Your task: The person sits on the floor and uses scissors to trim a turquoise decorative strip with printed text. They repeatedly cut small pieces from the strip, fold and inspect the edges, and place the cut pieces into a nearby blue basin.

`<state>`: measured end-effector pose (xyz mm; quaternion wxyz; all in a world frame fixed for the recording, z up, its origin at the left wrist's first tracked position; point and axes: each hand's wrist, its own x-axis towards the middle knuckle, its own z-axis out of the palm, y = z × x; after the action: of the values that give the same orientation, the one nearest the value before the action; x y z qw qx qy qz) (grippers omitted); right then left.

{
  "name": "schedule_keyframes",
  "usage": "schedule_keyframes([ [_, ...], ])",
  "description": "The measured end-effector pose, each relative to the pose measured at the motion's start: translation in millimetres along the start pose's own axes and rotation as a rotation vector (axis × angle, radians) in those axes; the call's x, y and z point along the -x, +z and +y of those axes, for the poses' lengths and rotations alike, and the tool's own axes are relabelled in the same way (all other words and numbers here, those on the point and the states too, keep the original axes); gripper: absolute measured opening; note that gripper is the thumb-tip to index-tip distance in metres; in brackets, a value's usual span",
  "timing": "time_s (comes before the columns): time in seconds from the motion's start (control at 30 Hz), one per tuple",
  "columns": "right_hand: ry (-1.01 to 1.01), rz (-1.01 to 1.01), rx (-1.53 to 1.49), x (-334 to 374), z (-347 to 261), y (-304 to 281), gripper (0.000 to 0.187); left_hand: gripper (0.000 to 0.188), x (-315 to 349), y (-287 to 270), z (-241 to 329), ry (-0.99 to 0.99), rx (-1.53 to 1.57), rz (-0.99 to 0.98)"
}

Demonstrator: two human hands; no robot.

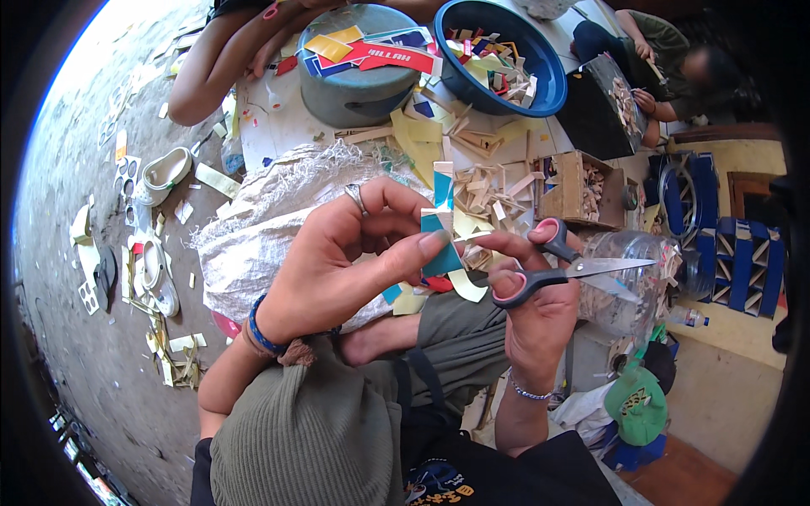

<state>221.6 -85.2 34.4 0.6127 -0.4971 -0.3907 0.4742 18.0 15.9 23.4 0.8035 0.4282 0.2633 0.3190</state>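
Note:
My left hand point(329, 257) pinches a small pale strip with teal covering point(443, 263) between thumb and fingers, held up in front of me. A second narrow end of the piece stands up above the thumb. Hooked on my right hand point(542, 333) is a pair of scissors point(603, 267) with dark handles lined in pink. Their blades are spread and point right, away from the strip. The right fingertips reach to the strip's right edge; whether they press on it I cannot tell. Beneath my hands lie a white woven sack point(253, 240) and small wooden pieces point(489, 194).
An upturned grey-green tub point(354, 105) carries coloured sheets; beside it stands a blue basin point(553, 76) of scraps. A cardboard box point(564, 202) and a clear plastic jar point(603, 316) hold wooden pieces at right. Two other people sit across. Clogs point(164, 177) lie at left.

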Motion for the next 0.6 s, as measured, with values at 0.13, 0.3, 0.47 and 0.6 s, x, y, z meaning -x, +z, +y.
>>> schedule_keyframes([
  [0.13, -0.054, -0.021, 0.007, -6.5, -1.8, 9.2, 0.055, 0.025, 0.9, 0.3, 0.3, -0.007, 0.015, -0.039],
  [0.3, -0.034, -0.033, 0.121, -8.9, 0.4, 8.7, 0.048, 0.027, -1.5, -2.3, -2.6, -0.056, -0.037, -0.032],
  [0.47, -0.109, 0.078, 0.332, -11.0, 12.8, -5.9, 0.046, 0.025, -8.4, -3.5, -8.8, -0.101, 0.001, 0.056],
  [0.6, 0.070, 0.199, 0.145, -4.3, 38.4, -29.2, 0.047, 0.029, -9.3, -7.1, -8.1, -0.076, 0.021, 0.105],
])
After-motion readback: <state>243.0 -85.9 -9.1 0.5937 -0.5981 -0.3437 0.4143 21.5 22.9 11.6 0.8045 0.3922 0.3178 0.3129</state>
